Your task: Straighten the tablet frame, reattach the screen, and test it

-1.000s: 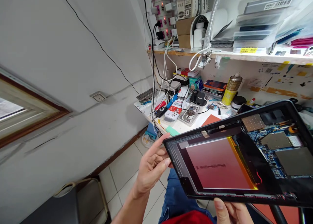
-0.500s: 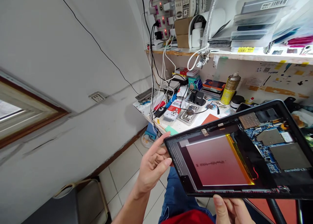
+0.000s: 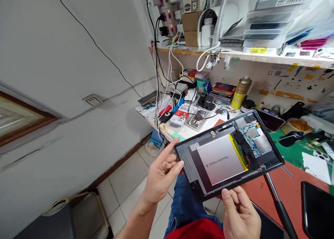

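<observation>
Between my hands is an opened tablet, tilted, with its inside facing me. A silver battery with a yellow edge strip fills its middle, and a blue circuit board with metal shields lies toward its right end. My left hand grips the left short edge, thumb on the near face and fingers behind. At the bottom long edge, my right hand pinches the frame, thumb in front. Just beyond the right hand, a black-handled tool with a metal shaft rests on the orange mat.
A black phone lies at the mat's right. The bench holds a yellow spray can, a red-and-white box and a clear case. Cables hang from a power strip. A chair stands lower left.
The tablet has moved farther from me and looks smaller, its right end drawn in. My right hand has risen with it. More of the mat, tool and phone shows.
</observation>
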`<state>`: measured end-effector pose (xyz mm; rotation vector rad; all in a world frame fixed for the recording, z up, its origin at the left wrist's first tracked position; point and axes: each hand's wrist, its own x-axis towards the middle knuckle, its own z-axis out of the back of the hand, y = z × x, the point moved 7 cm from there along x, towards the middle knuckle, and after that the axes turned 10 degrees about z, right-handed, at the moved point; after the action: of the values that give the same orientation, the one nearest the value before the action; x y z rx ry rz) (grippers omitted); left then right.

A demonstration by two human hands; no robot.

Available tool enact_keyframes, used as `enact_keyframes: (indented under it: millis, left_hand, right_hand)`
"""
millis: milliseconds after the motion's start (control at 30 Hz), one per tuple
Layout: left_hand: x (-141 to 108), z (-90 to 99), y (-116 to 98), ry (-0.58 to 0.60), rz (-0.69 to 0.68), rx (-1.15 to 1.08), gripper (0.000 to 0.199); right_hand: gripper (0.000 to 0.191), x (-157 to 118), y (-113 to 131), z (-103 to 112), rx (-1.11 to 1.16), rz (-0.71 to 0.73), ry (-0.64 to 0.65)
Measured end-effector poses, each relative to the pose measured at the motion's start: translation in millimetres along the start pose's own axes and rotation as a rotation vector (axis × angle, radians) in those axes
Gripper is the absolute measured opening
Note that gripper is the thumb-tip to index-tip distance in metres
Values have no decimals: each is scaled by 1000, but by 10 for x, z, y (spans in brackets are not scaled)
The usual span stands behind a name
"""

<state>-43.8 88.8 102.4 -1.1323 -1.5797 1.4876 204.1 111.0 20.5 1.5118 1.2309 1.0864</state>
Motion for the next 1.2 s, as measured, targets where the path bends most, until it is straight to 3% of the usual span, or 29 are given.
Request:
enact_keyframes:
  millis: [400,533,967,1200]
  left_hand:
    - [-2,82,104,-24,51,-24,73]
    - [-2,100,123,-14,64,-38,72]
    - [9,193,177,-108,60,-80,65]
    - [26,176,99,-157,44,-122,61]
  right_hand:
    - [33,-72,-256,-45,264,-232,98]
    - [34,-110,-206,-116,280,-262,48]
    - [39,-182,-147,-258,200,-168,-6]
    - [39,-186,-149,-304,215,-149,-18]
